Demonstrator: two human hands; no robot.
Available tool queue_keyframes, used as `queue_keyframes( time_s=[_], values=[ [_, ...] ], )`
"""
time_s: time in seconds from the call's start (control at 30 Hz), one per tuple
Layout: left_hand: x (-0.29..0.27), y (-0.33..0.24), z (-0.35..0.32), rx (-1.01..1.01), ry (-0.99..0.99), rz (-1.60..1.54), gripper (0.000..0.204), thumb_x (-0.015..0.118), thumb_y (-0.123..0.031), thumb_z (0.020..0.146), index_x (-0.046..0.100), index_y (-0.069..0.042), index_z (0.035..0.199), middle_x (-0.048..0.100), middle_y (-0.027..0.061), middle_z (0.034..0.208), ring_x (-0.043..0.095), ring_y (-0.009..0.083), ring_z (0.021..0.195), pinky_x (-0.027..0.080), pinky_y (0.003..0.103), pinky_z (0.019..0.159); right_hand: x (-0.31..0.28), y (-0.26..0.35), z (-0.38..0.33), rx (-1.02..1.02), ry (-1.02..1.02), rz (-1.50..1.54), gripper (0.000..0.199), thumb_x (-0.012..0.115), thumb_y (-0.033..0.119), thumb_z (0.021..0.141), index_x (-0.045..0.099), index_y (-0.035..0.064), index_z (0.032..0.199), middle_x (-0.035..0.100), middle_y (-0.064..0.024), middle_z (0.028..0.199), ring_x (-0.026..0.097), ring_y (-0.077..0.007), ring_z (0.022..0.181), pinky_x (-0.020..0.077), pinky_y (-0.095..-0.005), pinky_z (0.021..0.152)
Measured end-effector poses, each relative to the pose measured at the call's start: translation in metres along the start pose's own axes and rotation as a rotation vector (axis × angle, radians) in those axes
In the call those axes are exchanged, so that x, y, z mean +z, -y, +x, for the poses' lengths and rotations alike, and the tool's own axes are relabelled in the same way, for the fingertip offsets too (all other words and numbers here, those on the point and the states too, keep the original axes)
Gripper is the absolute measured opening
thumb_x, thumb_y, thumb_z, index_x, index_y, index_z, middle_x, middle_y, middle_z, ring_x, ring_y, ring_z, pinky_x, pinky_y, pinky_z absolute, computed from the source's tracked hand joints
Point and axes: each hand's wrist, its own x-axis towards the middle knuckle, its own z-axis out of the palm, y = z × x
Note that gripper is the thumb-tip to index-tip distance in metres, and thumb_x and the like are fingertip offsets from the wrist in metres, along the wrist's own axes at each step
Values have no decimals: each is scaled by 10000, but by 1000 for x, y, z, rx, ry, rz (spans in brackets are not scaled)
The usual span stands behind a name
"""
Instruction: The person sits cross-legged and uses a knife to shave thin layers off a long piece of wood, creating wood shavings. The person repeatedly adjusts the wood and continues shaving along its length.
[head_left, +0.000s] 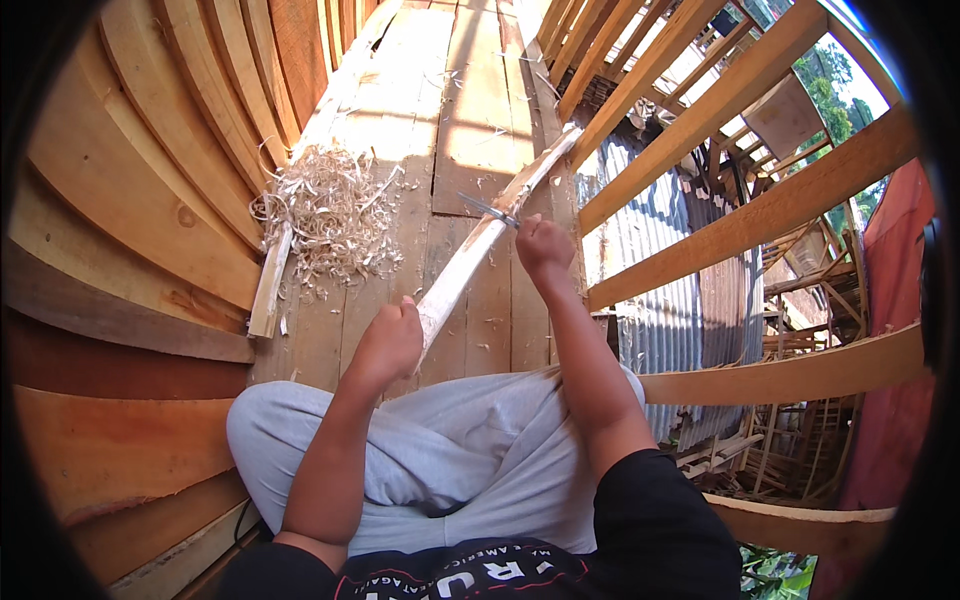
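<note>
A long pale stick (pixel 462 268), bare wood along most of its length, runs slantwise from my lap up to the railing on the right. My left hand (pixel 393 338) is closed around its near end. In my right hand (pixel 545 245) is a knife (pixel 491 209), my fingers wrapped around the handle, which they hide. The blade lies across the stick past its middle, pointing to the left. Beyond the blade the stick shows some rougher, browner patches.
A heap of curled wood shavings (pixel 340 215) lies on the plank floor (pixel 410 270) at left, beside a narrow wood strip (pixel 270 285). Upright boards (pixel 130 190) wall the left side. A slatted railing (pixel 740 240) stands at right, with corrugated metal sheets (pixel 655 230) below.
</note>
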Motion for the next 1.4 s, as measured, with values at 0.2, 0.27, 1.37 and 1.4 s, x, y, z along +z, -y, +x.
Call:
queue_keyframes(
  time_s=[0.2,0.27,1.37,1.4],
  values=[
    [1,9,7,8,-41,11,619,266,-353,1018,622,135,882,640,314,781,669,426,744,521,463,751,-11,8,2,-31,-179,-119,575,339,390,948,710,19,713,656,-220,680,655,-411,667,518,-516,652],
    [3,7,6,0,-29,18,615,267,-348,1016,629,135,896,640,331,805,670,437,783,521,468,761,-15,4,6,44,-125,-38,633,336,454,966,699,17,686,647,-258,712,655,-408,656,516,-509,610],
    [13,33,26,-15,-78,149,604,263,-360,1020,567,152,1122,599,376,1068,599,468,1054,448,470,937,-1,5,1,305,540,702,585,469,593,930,550,75,672,496,-65,547,476,-193,483,356,-369,471],
    [12,39,27,-9,-88,155,605,264,-361,1020,570,152,1118,599,378,1062,601,472,1044,452,471,930,-11,9,-1,422,680,861,570,468,594,933,504,100,650,432,-34,517,398,-161,441,294,-347,429]
  ],
)
